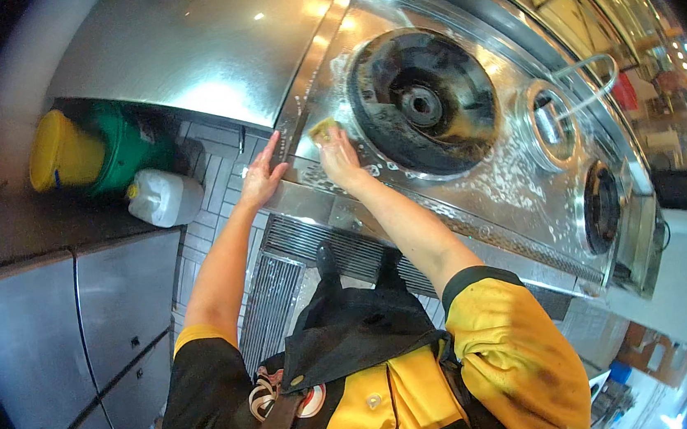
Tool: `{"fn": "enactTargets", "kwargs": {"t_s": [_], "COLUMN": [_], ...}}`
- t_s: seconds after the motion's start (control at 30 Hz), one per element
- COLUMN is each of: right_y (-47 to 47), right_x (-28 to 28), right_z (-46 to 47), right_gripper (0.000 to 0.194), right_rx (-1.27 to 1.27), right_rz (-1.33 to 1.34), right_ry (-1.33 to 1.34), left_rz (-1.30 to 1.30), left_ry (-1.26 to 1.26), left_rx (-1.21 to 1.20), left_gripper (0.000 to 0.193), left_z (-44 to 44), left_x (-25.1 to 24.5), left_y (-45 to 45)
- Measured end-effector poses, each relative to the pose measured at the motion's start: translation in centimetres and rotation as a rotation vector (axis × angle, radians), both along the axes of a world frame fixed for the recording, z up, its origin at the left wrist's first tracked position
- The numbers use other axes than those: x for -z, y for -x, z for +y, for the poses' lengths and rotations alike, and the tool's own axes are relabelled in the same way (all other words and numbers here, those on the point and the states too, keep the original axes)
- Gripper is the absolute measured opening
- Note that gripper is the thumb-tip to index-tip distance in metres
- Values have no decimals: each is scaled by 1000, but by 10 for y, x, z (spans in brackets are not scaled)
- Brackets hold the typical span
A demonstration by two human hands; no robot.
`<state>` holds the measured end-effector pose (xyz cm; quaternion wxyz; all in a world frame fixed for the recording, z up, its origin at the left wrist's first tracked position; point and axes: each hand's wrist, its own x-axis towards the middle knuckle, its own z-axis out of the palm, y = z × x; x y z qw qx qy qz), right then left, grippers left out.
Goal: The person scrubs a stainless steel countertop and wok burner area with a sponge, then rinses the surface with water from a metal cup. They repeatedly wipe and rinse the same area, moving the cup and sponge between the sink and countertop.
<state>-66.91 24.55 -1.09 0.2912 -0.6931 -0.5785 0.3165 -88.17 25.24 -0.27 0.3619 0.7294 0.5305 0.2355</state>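
In my right hand is a yellowish sponge, pressed against the soapy steel top of a wok range. Just left of the large black wok burner ring, the hand lies flat with the fingers over the sponge. My left hand holds nothing; its fingers are spread and rest at the range's front left corner, beside the seam with a steel counter. Suds streak the metal around the burner and toward a round steel-rimmed opening on the right.
A bent water spout reaches over that opening. Farther right is a smaller black burner. On the left stand a yellow bucket, a green bin and a white plastic jug. Steel cabinets stand at lower left; floor grates lie below.
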Motion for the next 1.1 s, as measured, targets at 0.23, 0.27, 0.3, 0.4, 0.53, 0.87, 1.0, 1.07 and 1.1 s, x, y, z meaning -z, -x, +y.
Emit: {"fn": "enactTargets", "kwargs": {"t_s": [0.23,0.27,0.3,0.4,0.53,0.87,1.0,1.07,1.1], "right_y": [-153,-179,-200,-216,-135,-282,-466,-536,-570], "right_x": [11,7,0,-13,-10,-8,13,24,26], "right_z": [-109,-126,-143,-155,-96,-178,-280,-323,-341], "right_gripper": [30,29,29,26,30,21,22,21,21], "right_rx": [-118,-117,-179,267,-383,-159,137,540,630], "right_rz": [-374,-385,-374,230,-259,-13,-333,220,337], "right_ry": [108,-73,-185,84,-100,-245,-270,-100,-96], "left_rz": [67,79,114,267,716,871,915,934,943], "left_ry": [-109,-103,-69,67,-306,-123,13,44,-70], "left_rx": [-11,-23,-37,-96,51,292,254,432,529], "left_gripper": [74,73,71,65,53,75,70,66,65], "left_z": [-1,-2,-1,-6,-19,-74,-137,-165,-172], "left_x": [5,5,4,-1,-6,-5,-12,-7,-4], "left_y": [-2,-3,-4,-11,-38,-217,-343,-403,-426]}}
